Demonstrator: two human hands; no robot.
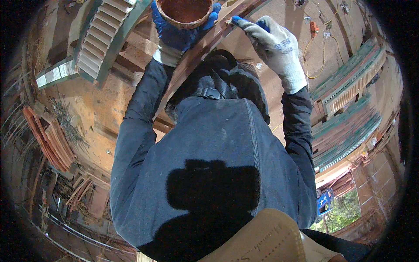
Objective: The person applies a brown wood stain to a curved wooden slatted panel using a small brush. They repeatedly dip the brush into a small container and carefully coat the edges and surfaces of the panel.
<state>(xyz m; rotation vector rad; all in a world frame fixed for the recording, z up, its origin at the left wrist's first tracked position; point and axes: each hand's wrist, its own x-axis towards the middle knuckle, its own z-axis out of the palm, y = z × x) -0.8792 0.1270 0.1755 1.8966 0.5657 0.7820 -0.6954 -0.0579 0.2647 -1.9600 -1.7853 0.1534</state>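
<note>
My left hand (176,39), in a blue-and-white work glove, grips a round brown bowl (187,25) with a rough, crusted rim and a reddish-brown inside. Its fingers wrap the bowl from below and both sides. Beside it, a long reddish wooden plank (213,38) slants from the top edge down past my left forearm. My right hand (273,39), gloved in the same kind, has its fingertips pinched together at the plank's edge. A small pale bit shows at those fingertips, too small to name.
A green-framed slatted panel (99,39) lies at upper left. More slatted panels (349,87) are stacked at right. Reddish boards (50,139) are piled at far left. An orange object (314,29) and a yellow cord (325,65) lie on the ground at upper right.
</note>
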